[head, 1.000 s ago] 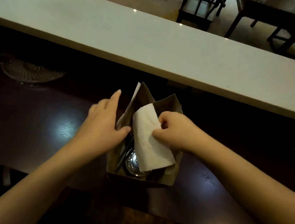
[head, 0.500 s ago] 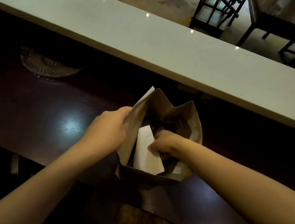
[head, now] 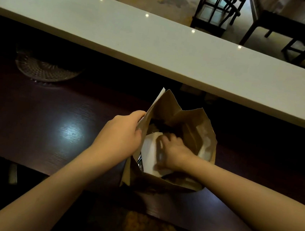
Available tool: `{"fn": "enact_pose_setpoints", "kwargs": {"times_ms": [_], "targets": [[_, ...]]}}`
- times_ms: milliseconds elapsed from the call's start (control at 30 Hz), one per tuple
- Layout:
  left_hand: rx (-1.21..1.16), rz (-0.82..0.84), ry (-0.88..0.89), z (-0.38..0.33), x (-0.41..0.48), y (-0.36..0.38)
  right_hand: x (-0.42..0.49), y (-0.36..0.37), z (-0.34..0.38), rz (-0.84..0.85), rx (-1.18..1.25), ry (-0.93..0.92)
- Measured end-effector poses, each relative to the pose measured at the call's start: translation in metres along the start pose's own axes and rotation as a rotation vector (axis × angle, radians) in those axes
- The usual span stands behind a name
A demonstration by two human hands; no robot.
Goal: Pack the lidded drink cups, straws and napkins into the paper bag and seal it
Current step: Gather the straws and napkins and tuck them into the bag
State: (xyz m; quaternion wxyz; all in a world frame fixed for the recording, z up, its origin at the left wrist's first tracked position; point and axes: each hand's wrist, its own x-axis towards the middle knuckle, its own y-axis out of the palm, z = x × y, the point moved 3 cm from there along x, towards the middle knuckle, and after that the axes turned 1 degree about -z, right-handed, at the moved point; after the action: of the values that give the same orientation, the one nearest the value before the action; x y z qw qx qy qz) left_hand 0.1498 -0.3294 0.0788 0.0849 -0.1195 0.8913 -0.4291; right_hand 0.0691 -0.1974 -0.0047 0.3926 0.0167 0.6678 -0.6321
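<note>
Glass dish (head: 44,69) left of paper bag (head: 194,126)

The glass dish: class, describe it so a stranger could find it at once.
Start at the long white counter and drop to the dark wooden table below it. At the table's far left edge lies the round, patterned clear glass dish, flat and see-through, well apart from the brown paper bag.

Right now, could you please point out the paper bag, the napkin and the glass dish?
paper bag (head: 193,120): head view, far inner wall.
napkin (head: 148,151): head view, white sheet inside the bag.
glass dish (head: 46,69): head view, patterned centre.
</note>
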Motion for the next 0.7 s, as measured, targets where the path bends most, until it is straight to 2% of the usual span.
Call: {"fn": "enact_pose_setpoints", "kwargs": {"times_ms": [100,200,367,567,700], "targets": [[-0.029,0.024,0.0,-0.002,0.0,0.001,-0.001,0.002,0.008,0.16,-0.081,-0.028],[-0.065,0.045,-0.03,-0.001,0.0,-0.001,-0.006,-0.013,0.011,0.178,-0.105,-0.076],[-0.069,0.06,-0.095,0.012,0.005,-0.006,-0.045,-0.075,0.002,0.03,-0.075,-0.246],[-0.138,0.113,-0.08,0.01,0.003,-0.007,-0.083,-0.114,-0.02,-0.015,-0.045,-0.338],[-0.359,0.16,-0.055,0.014,-0.01,-0.008,-0.09,-0.117,-0.05,-0.239,0.118,-0.31]]}}
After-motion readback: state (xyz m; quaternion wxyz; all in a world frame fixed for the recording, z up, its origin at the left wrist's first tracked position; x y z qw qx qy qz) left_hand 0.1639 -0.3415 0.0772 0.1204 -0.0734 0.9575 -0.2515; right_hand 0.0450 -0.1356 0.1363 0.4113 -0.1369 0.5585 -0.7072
